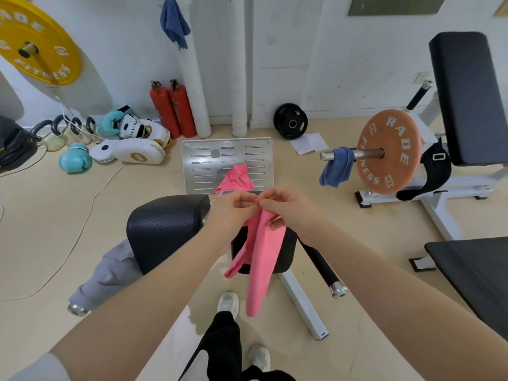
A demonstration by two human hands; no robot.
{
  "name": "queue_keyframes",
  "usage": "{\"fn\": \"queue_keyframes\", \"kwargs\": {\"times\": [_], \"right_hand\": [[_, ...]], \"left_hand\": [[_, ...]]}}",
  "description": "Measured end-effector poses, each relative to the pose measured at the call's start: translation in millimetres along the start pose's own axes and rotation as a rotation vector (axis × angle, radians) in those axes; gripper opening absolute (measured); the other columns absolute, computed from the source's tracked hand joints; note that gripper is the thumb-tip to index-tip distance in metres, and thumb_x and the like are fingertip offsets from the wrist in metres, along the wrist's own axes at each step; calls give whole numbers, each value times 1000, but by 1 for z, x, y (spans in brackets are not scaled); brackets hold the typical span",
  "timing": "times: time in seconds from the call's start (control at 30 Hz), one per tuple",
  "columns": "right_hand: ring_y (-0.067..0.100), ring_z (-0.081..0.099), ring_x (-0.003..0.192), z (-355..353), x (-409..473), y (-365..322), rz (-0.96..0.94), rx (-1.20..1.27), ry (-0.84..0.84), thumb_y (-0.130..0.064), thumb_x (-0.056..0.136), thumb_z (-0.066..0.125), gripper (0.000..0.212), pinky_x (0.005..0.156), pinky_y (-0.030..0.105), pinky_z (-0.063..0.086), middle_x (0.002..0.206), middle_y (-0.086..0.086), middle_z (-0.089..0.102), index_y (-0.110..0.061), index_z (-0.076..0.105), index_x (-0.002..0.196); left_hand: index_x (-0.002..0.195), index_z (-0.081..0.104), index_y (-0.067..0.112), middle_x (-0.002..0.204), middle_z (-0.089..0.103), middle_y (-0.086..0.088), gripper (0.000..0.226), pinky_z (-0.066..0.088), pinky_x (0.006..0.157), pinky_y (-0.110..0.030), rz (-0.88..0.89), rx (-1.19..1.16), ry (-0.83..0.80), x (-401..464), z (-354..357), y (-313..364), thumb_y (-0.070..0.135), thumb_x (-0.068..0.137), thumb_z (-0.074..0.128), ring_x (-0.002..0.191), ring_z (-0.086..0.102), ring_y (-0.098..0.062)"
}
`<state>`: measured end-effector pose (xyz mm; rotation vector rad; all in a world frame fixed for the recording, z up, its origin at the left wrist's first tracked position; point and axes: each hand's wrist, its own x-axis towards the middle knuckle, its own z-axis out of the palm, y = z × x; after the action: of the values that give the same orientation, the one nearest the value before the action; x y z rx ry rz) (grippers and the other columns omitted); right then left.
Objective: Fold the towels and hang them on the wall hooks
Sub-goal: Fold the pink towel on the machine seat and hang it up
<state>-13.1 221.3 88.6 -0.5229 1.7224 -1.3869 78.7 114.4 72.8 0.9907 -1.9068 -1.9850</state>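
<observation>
A pink towel (261, 259) hangs down in front of me, folded lengthwise. My left hand (233, 209) and my right hand (280, 206) both pinch its top edge, close together above a black padded seat (165, 226). A second pink towel (236, 178) lies crumpled just beyond the hands, over a metal plate. One blue towel (174, 22) hangs high on the wall. Another blue towel (336, 166) is draped over the barbell sleeve by the orange weight plate (389, 151).
A slotted metal plate (206, 163) lies on the floor ahead. Two red fire extinguishers (173, 111), boxing gloves (75, 158) and white pads (129, 154) sit at the left wall. A bench (467, 97) stands right, and a grey garment (110, 273) drapes by the seat.
</observation>
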Motion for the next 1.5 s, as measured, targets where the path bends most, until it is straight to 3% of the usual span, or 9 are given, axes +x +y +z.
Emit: {"fn": "queue_keyframes", "kwargs": {"times": [0.17,0.27,0.43,0.6,0.77,0.9,1.1,1.3,1.5], "right_hand": [[15,64,78,-11,2,2,44,142,-99,1,89,50,24,65,19,55,86,2,65,-16,66,94],[19,65,95,-13,1,1,-27,-34,-135,0,84,59,30,75,23,53,97,5,67,-25,66,96],[-3,53,72,-5,5,4,-361,-477,65,-10,81,67,12,67,13,39,79,-8,62,-20,71,84],[20,54,82,-1,6,14,-746,-947,265,-38,78,56,23,82,24,30,85,-1,64,-20,71,77],[15,51,75,1,6,6,-606,-860,196,-37,82,56,25,83,26,31,76,-3,62,-14,66,83],[19,49,68,2,2,2,-579,-793,121,-26,82,66,14,67,32,40,66,-6,52,-13,61,79],[7,37,53,0,0,-4,-399,-735,160,-36,80,68,31,56,31,35,56,-9,39,-16,44,83],[4,46,61,-13,-3,-7,-239,-849,190,-58,70,67,42,54,22,34,61,-14,47,-22,56,89],[-7,54,66,-42,-1,-19,-454,-604,144,-19,79,72,15,65,5,38,67,-16,57,-24,65,91]], "left_hand": [[94,65,5,76,72,1,14,56,71,-21,-43,-225,-15,-1,-7,4,-3,83,62,68,67,-7],[96,65,7,81,71,-2,16,57,69,-19,-57,-284,-3,-1,-12,4,-3,84,60,70,68,-8],[93,65,8,82,70,-3,15,56,66,-17,-59,-267,-6,-3,-10,7,-3,83,62,68,68,-7],[93,64,7,76,70,-1,14,55,64,-18,-62,-259,-34,-4,-9,14,-1,82,63,63,65,-8],[98,65,6,86,68,-7,16,56,69,-20,-46,-204,-71,-4,-13,17,0,83,62,75,64,-14],[98,67,7,93,70,-12,17,56,77,-24,12,-13,-95,-4,-21,22,2,82,64,84,65,-18],[108,66,7,104,70,-14,26,52,90,-30,58,94,-228,-6,-29,30,13,83,65,96,66,-22],[89,68,23,80,74,5,23,52,76,-16,145,222,-296,-8,-29,33,6,74,73,81,69,-5],[86,68,16,73,73,6,18,55,68,-16,138,32,-249,7,-39,38,0,79,64,71,67,-4]]}}
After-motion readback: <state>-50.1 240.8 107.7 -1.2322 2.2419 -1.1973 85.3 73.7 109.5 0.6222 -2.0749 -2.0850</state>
